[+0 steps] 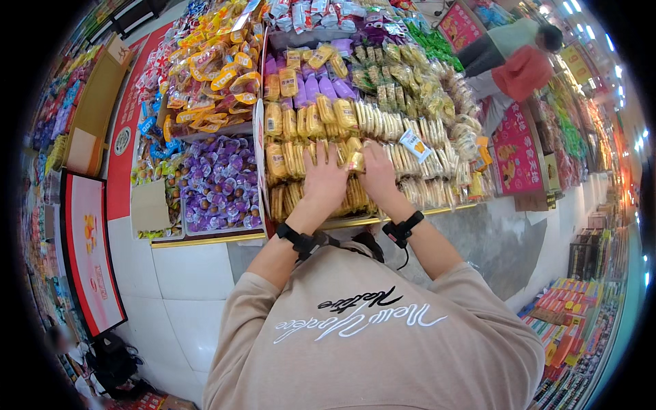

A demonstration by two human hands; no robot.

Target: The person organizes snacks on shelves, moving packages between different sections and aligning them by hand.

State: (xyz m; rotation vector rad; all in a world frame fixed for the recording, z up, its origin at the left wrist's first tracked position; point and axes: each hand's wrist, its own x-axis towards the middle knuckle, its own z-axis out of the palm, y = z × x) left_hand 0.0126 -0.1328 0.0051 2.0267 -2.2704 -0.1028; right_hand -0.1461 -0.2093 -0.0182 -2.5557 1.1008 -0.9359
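Observation:
Rows of clear-wrapped yellow rice crackers (277,160) fill the display bin before me. My left hand (326,177) lies spread, palm down, on the front rows, its fingers apart. Close to its right, my right hand (378,171) has its fingers on a yellow cracker pack (354,161); whether they grip it is hard to tell. Paler wrapped crackers (379,121) stand in rows to the right, with a blue and white packet (414,145) on top. Behind the yellow rows are purple packs (312,88). Both wrists wear black straps.
A bin of purple-wrapped candies (220,184) adjoins on the left, below a heap of orange-yellow packets (215,77). A gold-coloured edge (441,210) runs along the stand's front. Two people (520,72) are at the upper right; another person (77,348) is at the lower left.

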